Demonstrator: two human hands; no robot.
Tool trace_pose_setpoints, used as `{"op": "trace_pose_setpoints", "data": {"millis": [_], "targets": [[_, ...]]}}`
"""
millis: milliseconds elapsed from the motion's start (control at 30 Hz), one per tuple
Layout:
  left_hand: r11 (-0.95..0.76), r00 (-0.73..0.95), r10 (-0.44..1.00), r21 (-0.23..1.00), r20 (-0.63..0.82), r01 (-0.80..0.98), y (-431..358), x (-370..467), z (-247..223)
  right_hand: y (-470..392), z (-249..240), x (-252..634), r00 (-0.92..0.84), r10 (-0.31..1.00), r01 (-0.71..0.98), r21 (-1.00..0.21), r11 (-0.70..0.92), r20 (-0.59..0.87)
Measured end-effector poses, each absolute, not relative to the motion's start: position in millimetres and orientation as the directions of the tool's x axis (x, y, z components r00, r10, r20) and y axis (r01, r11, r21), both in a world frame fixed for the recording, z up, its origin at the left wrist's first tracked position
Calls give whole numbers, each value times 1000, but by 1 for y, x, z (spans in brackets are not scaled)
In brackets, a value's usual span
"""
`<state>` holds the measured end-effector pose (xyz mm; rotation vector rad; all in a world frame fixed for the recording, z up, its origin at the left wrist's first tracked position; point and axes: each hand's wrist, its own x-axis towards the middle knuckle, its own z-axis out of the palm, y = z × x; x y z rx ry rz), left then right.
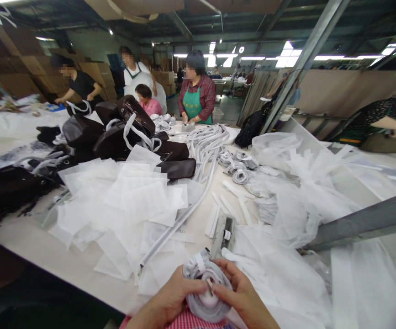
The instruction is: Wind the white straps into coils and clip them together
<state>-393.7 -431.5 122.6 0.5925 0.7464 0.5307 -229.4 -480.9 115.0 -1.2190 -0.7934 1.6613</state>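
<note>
Close to my body, a coiled grey-white strap [206, 314] is held between both hands. My left hand [174, 289] wraps around its left side, thumb pressed in near the middle. My right hand [241, 289] closes around the right side, with its thumb by a small brownish piece at the coil's centre. A white band lies across the top of the coil. Just beyond it stands a grey metal holder [224, 235]. To the left, a long wrapped strap [180, 222] runs back across the table and has a dark metal clip at its near end.
Thin white sheets [115, 201] are piled at left, with dark brown bags [115, 132] behind. More coiled straps [239, 176] and clear plastic bags [295, 205] lie right. A slanted metal post [372, 219] crosses the right side. Across the table a person in a green apron [194, 103] works.
</note>
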Motion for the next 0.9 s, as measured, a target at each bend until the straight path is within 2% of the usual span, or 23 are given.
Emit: {"op": "trace_pose_setpoints", "data": {"millis": [200, 500, 700, 833, 900], "targets": [[739, 666, 614, 606, -423, -295, -433, -397, 119, -482, 121, -232, -81, 910, -359, -839, -408, -408], [753, 612, 649, 497, -452, -431, -432, -402, 106, -481, 106, -227, -156, 929, -322, -872, -368, -334], [831, 657, 556, 342, -509, -438, -430, -403, 107, -478, 109, -232, -39, 919, -270, -881, -389, -393], [773, 692, 615, 464, -378, -433, -430, -403, 115, -478, 97, -230, 85, 926, -161, -922, -351, -367], [740, 680, 635, 544, -368, -396, -430, -402, 117, -480, 86, -227, 122, 939, -50, -947, -319, -322]]}}
